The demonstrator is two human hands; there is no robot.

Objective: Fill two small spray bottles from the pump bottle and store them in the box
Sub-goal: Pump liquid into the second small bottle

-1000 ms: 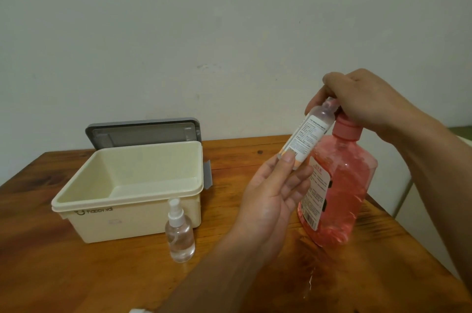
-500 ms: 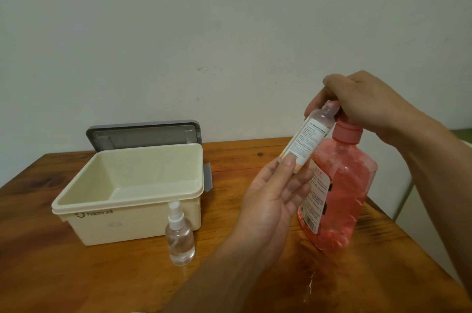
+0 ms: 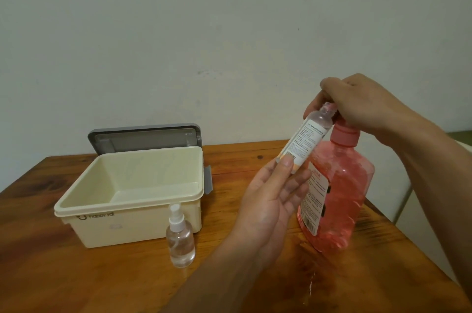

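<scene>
My left hand (image 3: 270, 200) pinches the lower end of a small clear cylindrical bottle with a white printed label (image 3: 304, 141) between thumb and fingertips. The bottle is tilted, its open neck raised to the top of a large translucent pink plastic pump bottle (image 3: 339, 197). My right hand (image 3: 362, 106) is curled down over the pump head, gripping it and hiding the spout. I cannot see whether the spout sits inside the neck.

I judge this to be the filling of the first bottle. To do it well, I should hold the neck right against the spout and press slowly. The bottle should not tip further, or liquid may run out. Shiny wet streaks (image 3: 310, 284) on the brown wooden table (image 3: 76, 274) near the pink pump bottle suggest how easily it spills.

The pump bottle is nearly full of pink liquid. The labelled bottle looks clear at its shoulder, and the label hides any level below.

A round clear spray bottle with a white spray head (image 3: 180, 241) stands capped just in front of a cream rectangular plastic box (image 3: 132, 226). I cannot tell its contents. The box stands open, with neither small bottle in it yet. Its grey lid (image 3: 143, 137) stands upright behind it.
</scene>
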